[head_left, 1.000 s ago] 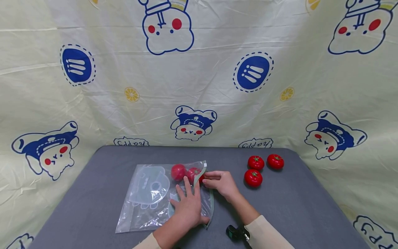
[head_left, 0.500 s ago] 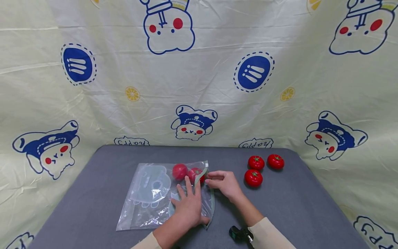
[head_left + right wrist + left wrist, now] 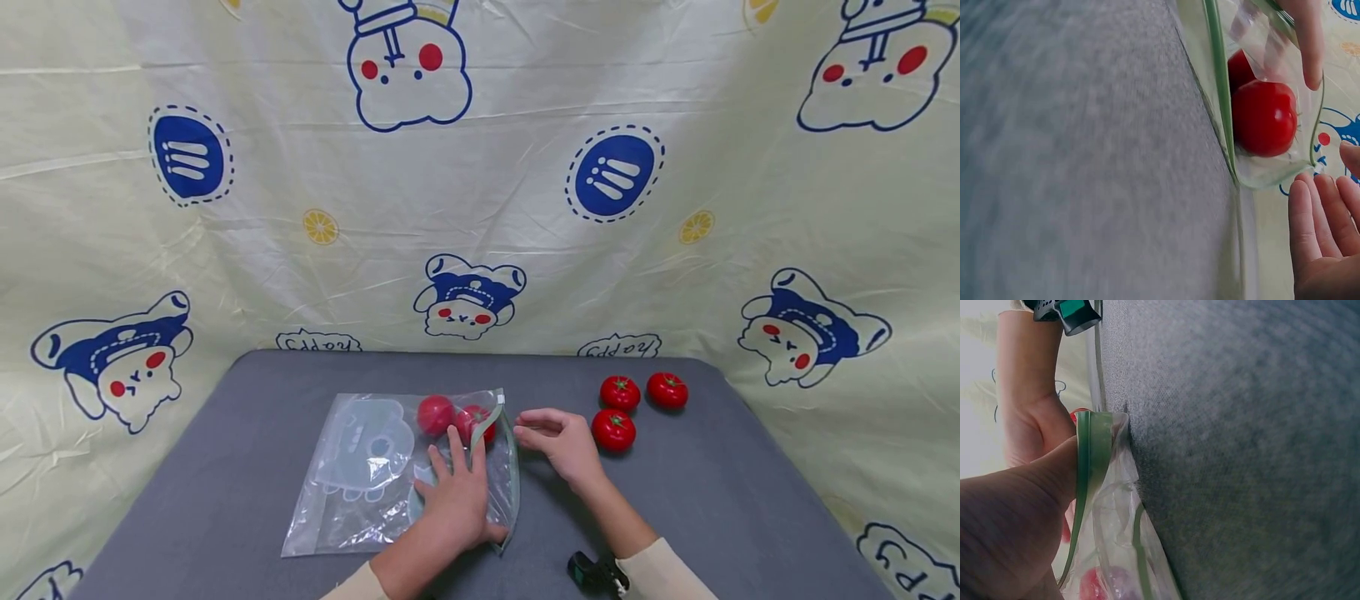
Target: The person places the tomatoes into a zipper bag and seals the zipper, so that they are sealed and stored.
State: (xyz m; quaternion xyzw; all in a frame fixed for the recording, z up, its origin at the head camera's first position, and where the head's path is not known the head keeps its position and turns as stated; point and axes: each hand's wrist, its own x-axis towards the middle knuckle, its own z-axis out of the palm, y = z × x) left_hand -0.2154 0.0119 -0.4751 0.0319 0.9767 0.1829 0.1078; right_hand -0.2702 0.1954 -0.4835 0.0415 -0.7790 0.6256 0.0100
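Cream printed cloth (image 3: 487, 192) hung behind the grey surface (image 3: 712, 500). One clear bag (image 3: 322, 508) lay flat left of the surface's middle, its long axis running left to right, its green-edged mouth facing the right edge. The film was shiny and wrinkled, with a pale cartoon print. Inside, near the mouth and toward the far edge, sat a pinkish-looking tomato (image 3: 436, 415) and a redder tomato (image 3: 474, 422). The left hand (image 3: 453, 496) rested on the bag by its mouth, grip splayed wide, clasping nothing. The right hand (image 3: 562, 442) was just beside the mouth, grip loosely curved, thumb apart from fingertips, empty. Three glossy red loose tomatoes (image 3: 613, 430) lay near the far right corner.
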